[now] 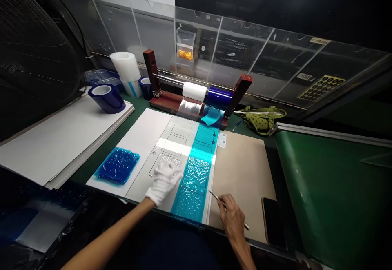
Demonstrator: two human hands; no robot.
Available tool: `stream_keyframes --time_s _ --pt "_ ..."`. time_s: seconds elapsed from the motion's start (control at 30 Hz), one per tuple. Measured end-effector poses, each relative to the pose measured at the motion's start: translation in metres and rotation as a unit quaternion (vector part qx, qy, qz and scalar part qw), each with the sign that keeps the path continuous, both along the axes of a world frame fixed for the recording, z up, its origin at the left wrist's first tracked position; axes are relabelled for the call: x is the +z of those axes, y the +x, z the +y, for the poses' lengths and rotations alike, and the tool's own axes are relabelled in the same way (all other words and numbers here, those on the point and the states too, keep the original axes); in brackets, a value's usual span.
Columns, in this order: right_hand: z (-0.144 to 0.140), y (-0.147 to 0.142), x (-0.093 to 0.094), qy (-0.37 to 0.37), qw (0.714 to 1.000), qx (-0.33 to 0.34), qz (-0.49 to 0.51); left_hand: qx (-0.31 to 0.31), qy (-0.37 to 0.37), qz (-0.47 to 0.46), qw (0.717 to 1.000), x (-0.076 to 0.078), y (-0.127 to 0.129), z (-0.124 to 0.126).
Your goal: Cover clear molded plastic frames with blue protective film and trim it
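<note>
My left hand (165,180), in a white glove, rests on crinkled clear film (170,162) over a printed sheet. Its thumb stands apart from the bent fingers, and I see nothing held in them. My bare right hand (232,217) is closed around slim metal tweezers (217,197), with the pointed tip toward the left. That tip is close to the right edge of a blue film strip (191,196), which has a wrinkled patch and covers rounded outlines. Left of the clear film, a stack of darker blue film pieces (118,166) lies on white sheet.
Behind the sheets stands a wooden roll holder (165,102) with a clear film roll (195,91) and a blue film roll (219,96). A phone (272,221) lies on brown board (245,172). More tape rolls (108,102) stand at left. A green pouch (260,119) is back right.
</note>
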State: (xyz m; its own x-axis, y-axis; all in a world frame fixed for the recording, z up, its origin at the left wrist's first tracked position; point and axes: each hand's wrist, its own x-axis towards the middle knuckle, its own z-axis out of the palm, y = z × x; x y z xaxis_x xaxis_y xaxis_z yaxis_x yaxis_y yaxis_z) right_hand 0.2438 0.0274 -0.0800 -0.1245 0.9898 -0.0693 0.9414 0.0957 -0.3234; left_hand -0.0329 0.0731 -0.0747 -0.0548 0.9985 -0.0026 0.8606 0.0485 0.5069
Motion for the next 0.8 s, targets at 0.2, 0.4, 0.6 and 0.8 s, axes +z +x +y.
stream_keyframes --time_s 0.2,0.4,0.6,0.8 --pt "0.044 -0.079 -0.014 -0.022 0.99 0.123 -0.07 -0.043 -0.091 0.089 0.991 -0.034 0.023 -0.075" --pt "0.065 -0.119 -0.017 -0.038 0.974 0.2 -0.103 -0.014 -0.121 0.126 0.985 -0.046 0.032 -0.083" --pt "0.062 -0.089 -0.01 -0.064 0.969 0.197 -0.135 -0.013 -0.126 0.135 0.983 -0.045 0.031 -0.084" --pt "0.047 -0.007 0.006 -0.094 0.975 0.112 -0.166 -0.018 -0.133 0.135 0.982 -0.037 0.031 -0.084"
